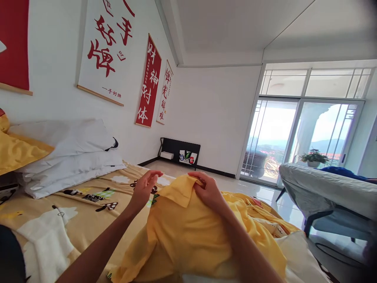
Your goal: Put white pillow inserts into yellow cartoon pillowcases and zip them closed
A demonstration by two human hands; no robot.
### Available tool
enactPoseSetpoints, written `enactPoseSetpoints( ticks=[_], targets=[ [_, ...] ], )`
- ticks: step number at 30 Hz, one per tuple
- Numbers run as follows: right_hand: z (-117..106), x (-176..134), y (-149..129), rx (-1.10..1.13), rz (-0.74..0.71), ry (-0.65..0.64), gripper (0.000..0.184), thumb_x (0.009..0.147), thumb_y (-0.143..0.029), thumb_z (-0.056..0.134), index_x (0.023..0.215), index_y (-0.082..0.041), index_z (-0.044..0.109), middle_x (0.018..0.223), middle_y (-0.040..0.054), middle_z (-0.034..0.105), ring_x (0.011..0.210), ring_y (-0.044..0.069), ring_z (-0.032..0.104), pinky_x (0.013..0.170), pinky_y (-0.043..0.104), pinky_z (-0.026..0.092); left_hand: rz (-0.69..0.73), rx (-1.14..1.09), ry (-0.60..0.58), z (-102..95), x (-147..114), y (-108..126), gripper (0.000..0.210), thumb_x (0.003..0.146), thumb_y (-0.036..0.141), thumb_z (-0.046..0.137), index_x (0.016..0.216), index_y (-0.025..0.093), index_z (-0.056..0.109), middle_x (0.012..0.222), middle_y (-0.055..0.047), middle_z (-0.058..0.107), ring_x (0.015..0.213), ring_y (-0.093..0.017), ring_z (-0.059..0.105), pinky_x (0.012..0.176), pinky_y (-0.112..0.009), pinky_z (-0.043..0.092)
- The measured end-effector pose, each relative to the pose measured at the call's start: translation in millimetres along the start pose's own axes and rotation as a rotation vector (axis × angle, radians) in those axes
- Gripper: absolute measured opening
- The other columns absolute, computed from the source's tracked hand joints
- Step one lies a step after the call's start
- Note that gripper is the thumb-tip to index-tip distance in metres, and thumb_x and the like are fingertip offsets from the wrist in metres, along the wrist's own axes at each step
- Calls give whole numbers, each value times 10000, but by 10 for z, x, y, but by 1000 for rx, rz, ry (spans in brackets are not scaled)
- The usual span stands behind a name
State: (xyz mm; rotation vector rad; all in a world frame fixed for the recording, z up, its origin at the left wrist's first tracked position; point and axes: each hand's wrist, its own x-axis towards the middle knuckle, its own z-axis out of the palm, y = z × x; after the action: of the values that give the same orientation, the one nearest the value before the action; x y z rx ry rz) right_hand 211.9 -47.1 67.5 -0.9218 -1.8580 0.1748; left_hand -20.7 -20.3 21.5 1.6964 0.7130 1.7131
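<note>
A thin yellow cloth cover [191, 232] lies bunched on the bed in front of me, with a patterned part on its right side. My right hand [209, 192] pinches its upper edge, where a corner folds over toward me. To the left of that corner, my left hand [145, 188] hovers with its fingers slightly bent and apart, holding nothing. White fabric [303, 255] sticks out from beneath the cover at the lower right; whether it is a pillow or a quilt I cannot tell.
The tan patterned bed sheet [118, 208] stretches to my left. Stacked white pillows [73, 153] and a yellow pillow [23, 151] rest near the wall. A low black rack [176, 147] stands at the far wall. A covered table [332, 188] and a chair [338, 224] are at right.
</note>
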Motion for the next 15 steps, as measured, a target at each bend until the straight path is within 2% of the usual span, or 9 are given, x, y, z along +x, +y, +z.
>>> enactPoseSetpoints(
  ticks=[3, 5, 7, 9, 11, 13, 15],
  targets=[
    [29, -43, -25, 14, 1, 20, 410, 732, -153, 487, 1094, -215, 668, 1086, 64, 661, 985, 196, 632, 800, 307, 511, -158, -71, -272, 218, 247, 53, 461, 748, 517, 666, 1022, 150, 622, 902, -83, 687, 888, -232, 627, 721, -292, 468],
    [42, -62, -35, 11, 8, 45, 394, 746, -163, 494, 1094, -222, 669, 1066, 61, 665, 959, 193, 635, 776, 299, 509, -186, -139, -380, 315, 275, 41, 415, 740, 526, 674, 881, 137, 634, 789, -50, 659, 748, -181, 595, 641, -252, 434],
    [47, -63, -51, -11, 19, 70, 363, 764, -195, 517, 1094, -223, 666, 1047, 59, 673, 947, 195, 632, 784, 303, 500, -152, -205, -388, 345, 222, 48, 389, 751, 516, 677, 776, 133, 619, 741, -23, 623, 687, -134, 542, 611, -221, 397],
    [48, -49, -90, -74, 48, 82, 327, 772, -244, 541, 1071, -212, 669, 1011, 62, 680, 891, 198, 627, 777, 316, 489, -151, -273, -355, 321, 146, 73, 387, 739, 508, 702, 753, 134, 604, 719, -4, 596, 661, -110, 508, 594, -202, 374],
    [55, -37, -165, -192, 53, 65, 247, 762, -260, 541, 952, -201, 687, 939, 61, 679, 854, 205, 600, 782, 331, 466, -204, -349, -330, 273, 99, 85, 407, 711, 516, 730, 743, 137, 584, 681, 15, 565, 621, -93, 484, 564, -189, 355],
    [75, -42, -272, -270, 39, 13, 177, 744, -244, 526, 829, -197, 674, 844, 46, 662, 833, 204, 571, 776, 325, 442, -276, -439, -312, 226, 101, 59, 429, 684, 524, 752, 742, 143, 561, 647, 30, 544, 572, -80, 470, 530, -182, 341],
    [107, -66, -392, -212, 54, -86, 138, 747, -250, 525, 790, -197, 646, 757, 15, 628, 769, 181, 548, 709, 285, 426, -333, -513, -321, 190, 142, -9, 436, 675, 523, 760, 748, 150, 546, 640, 30, 554, 543, -76, 477, 510, -181, 343]
  ],
)
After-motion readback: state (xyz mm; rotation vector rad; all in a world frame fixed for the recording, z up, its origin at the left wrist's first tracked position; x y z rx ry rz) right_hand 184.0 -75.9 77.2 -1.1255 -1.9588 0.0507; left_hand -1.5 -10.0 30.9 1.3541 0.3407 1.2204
